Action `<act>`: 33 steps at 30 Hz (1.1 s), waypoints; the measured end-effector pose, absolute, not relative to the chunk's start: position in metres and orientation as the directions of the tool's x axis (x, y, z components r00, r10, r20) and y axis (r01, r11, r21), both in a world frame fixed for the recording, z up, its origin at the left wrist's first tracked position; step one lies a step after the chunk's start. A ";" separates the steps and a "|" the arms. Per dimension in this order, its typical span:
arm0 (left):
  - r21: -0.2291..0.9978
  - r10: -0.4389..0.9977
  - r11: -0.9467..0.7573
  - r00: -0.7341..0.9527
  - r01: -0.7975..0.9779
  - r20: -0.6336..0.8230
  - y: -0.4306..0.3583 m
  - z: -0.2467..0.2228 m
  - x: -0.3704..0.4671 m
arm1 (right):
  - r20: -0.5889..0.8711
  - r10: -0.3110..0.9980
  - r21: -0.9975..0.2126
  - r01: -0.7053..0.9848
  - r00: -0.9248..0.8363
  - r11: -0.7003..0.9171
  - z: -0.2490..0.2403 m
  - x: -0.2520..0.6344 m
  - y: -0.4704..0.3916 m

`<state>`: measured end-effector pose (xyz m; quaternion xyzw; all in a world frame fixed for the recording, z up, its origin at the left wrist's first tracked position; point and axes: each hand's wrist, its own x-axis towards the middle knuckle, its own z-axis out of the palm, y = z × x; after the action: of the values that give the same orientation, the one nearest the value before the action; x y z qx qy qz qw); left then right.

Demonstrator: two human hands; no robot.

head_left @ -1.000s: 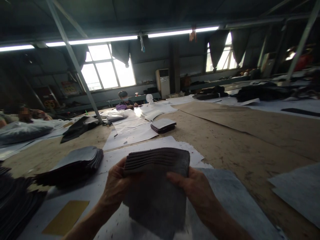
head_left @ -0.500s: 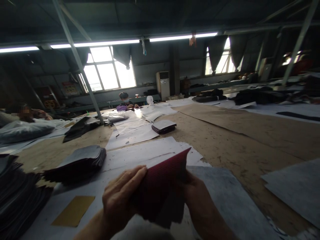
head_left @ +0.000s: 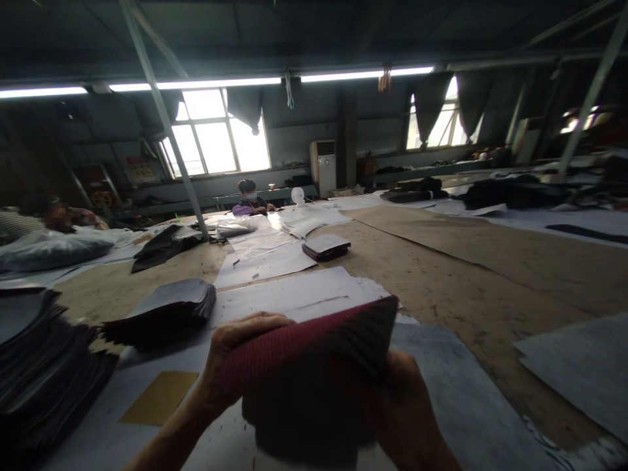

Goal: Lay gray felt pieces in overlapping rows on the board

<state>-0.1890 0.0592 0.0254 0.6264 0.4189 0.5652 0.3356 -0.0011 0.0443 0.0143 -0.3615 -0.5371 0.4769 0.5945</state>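
Note:
In front of me I hold up a bundle of dark fabric pieces [head_left: 314, 379], bent, with a finely ribbed dark red upper side and a shadowed near side. My left hand [head_left: 233, 353] closes round its left end, some fingers hidden behind it. My right hand [head_left: 405, 386] grips the right end; most of its fingers are in shadow or hidden. Left of the bundle, a flat mustard-yellow card [head_left: 159, 398] lies on white paper [head_left: 275, 292]. Beyond the card sits a stack of cut grey-and-dark pieces [head_left: 169, 311].
A taller stack of dark pieces [head_left: 44, 373] stands at the left edge. A small stack [head_left: 326, 246] lies farther ahead, with grey sheets [head_left: 441, 366] at right. A slanted metal pole [head_left: 169, 124] rises at left. Two people sit across the table, one near a white fan [head_left: 297, 195].
The bundle has come nearer and tilted, showing more of its dark side and a wider span. My left hand has shifted leftward along it, and my right hand has moved slightly right.

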 end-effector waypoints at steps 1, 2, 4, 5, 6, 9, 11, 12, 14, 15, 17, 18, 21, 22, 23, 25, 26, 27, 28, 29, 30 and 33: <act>0.910 0.912 -0.410 0.030 0.065 0.409 0.059 0.025 -0.189 | 0.423 0.902 -0.899 -0.085 0.088 0.430 0.013 -0.003 0.042; 0.935 0.934 -0.353 0.053 -0.036 0.354 0.060 0.022 -0.188 | 0.507 0.844 -0.855 -0.016 0.177 0.518 0.011 -0.004 0.041; 0.968 0.980 -0.178 0.059 -0.177 0.191 0.065 0.013 -0.188 | 0.480 0.846 -0.867 -0.019 0.234 0.497 0.008 -0.003 0.043; 0.975 0.992 -0.113 0.040 -0.191 0.122 0.067 0.007 -0.188 | 0.389 0.900 -0.910 -0.071 0.199 0.409 0.008 -0.001 0.045; 0.980 0.996 -0.085 0.000 -0.178 0.086 0.070 0.001 -0.189 | 0.280 0.951 -0.945 -0.134 0.134 0.298 0.009 0.001 0.048; 0.986 0.990 -0.095 -0.112 -0.134 0.081 0.072 -0.009 -0.191 | 0.071 0.992 -0.935 -0.354 -0.107 0.029 0.012 0.006 0.054; 0.985 0.997 -0.075 -0.028 -0.158 0.072 0.070 -0.007 -0.189 | 0.009 0.992 -0.900 -0.433 -0.125 -0.046 0.012 0.006 0.053; 0.985 0.998 -0.041 0.040 -0.166 0.048 0.068 -0.005 -0.187 | -0.003 0.998 -0.916 -0.400 -0.068 -0.031 0.011 0.005 0.051; 0.986 0.980 0.040 0.200 -0.161 -0.007 0.065 0.001 -0.182 | 0.105 0.986 -0.975 -0.180 0.133 0.128 0.006 0.004 0.048; 0.986 0.966 0.059 0.258 -0.153 -0.018 0.064 0.003 -0.179 | 0.229 0.948 -0.970 -0.034 0.220 0.242 0.002 0.004 0.046; 0.985 0.961 0.018 0.277 -0.170 0.030 0.065 0.005 -0.176 | 0.486 0.822 -0.874 0.179 0.296 0.452 -0.002 0.005 0.044; 0.982 0.965 -0.023 0.254 -0.187 0.071 0.066 0.004 -0.176 | 0.561 0.773 -0.828 0.212 0.296 0.519 -0.003 0.006 0.044; 0.974 0.977 -0.184 0.087 -0.134 0.197 0.070 -0.002 -0.181 | 0.443 0.878 -0.896 0.046 0.183 0.443 -0.001 0.008 0.046; 0.968 0.968 -0.247 0.021 -0.042 0.248 0.070 -0.005 -0.184 | 0.310 0.945 -0.945 -0.076 0.108 0.318 0.001 0.008 0.047; 0.949 0.950 -0.308 -0.037 0.069 0.311 0.070 -0.007 -0.187 | 0.170 0.985 -0.965 -0.197 0.023 0.171 0.001 0.008 0.048; 0.885 0.898 -0.401 -0.089 0.237 0.431 0.069 -0.009 -0.193 | 0.008 0.996 -0.945 -0.327 -0.085 -0.020 -0.001 0.008 0.047; 0.869 0.891 -0.418 -0.069 0.264 0.449 0.068 -0.010 -0.194 | 0.037 0.998 -0.951 -0.307 -0.049 0.021 -0.004 0.008 0.046; 0.880 0.903 -0.408 -0.030 0.243 0.428 0.067 -0.010 -0.195 | 0.133 0.991 -0.963 -0.232 0.023 0.135 -0.008 0.008 0.045; 0.912 0.927 -0.370 0.004 0.180 0.375 0.067 -0.009 -0.194 | 0.264 0.959 -0.954 -0.122 0.102 0.275 -0.011 0.009 0.044; 0.948 0.952 -0.306 0.030 0.086 0.305 0.067 -0.009 -0.192 | 0.396 0.903 -0.915 -0.007 0.165 0.402 -0.014 0.010 0.043; 0.974 0.972 -0.226 0.055 -0.028 0.227 0.067 -0.009 -0.189 | 0.504 0.841 -0.863 0.084 0.197 0.498 -0.016 0.011 0.043; 0.953 0.990 0.042 0.138 -0.299 -0.001 0.070 -0.010 -0.180 | 0.458 0.875 -0.889 0.063 0.156 0.454 -0.013 0.015 0.045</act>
<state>-0.1803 0.0696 -0.0099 0.4456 0.3882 0.5295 0.6086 0.0147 0.0449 -0.0126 -0.4143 -0.5662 0.3185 0.6375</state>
